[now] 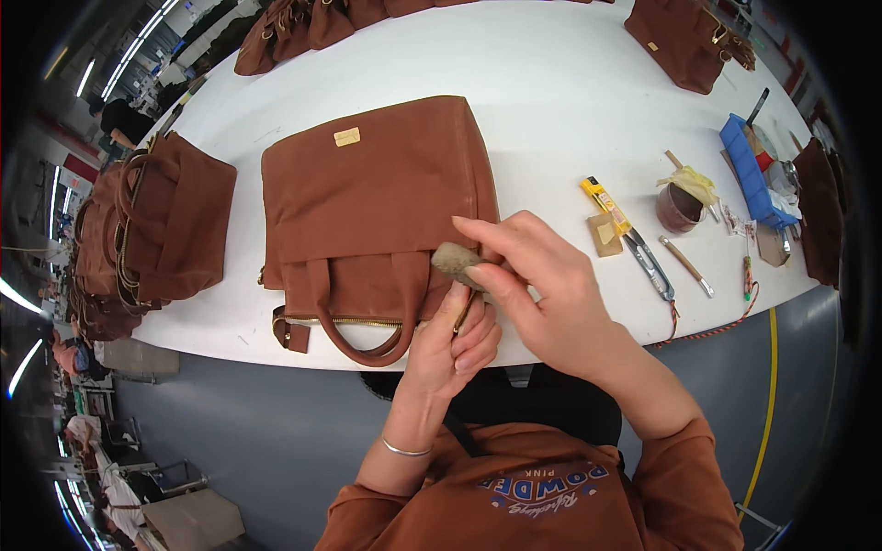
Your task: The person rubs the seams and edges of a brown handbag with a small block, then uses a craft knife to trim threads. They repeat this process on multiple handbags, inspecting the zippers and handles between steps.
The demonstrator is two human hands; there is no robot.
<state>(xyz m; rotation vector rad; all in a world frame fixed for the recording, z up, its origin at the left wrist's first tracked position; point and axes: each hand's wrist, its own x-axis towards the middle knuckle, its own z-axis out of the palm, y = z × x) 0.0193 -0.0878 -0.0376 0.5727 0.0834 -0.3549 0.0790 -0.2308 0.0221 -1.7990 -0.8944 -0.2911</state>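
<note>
A brown fabric handbag [367, 202] lies flat on the white table, its two handles [354, 354] and brass zipper toward me. My left hand [450, 354] is closed at the bag's near right corner, around a narrow brown piece with a gold-coloured edge, seemingly the zipper end. My fingers hide most of that piece. Between the thumb and fingers of my right hand [551, 285] is a small rough grey-green block [452, 260]. It sits just above my left thumb, against or very close to the bag's corner; contact cannot be made out.
On the white table [551, 119], more brown bags [188, 211] stand at left, and another bag [680, 41] at far right. To the right lie a yellow-ended cutter [606, 204], scissors-like tool [649, 266], brush [686, 266], cup [680, 207] and blue tray [749, 170].
</note>
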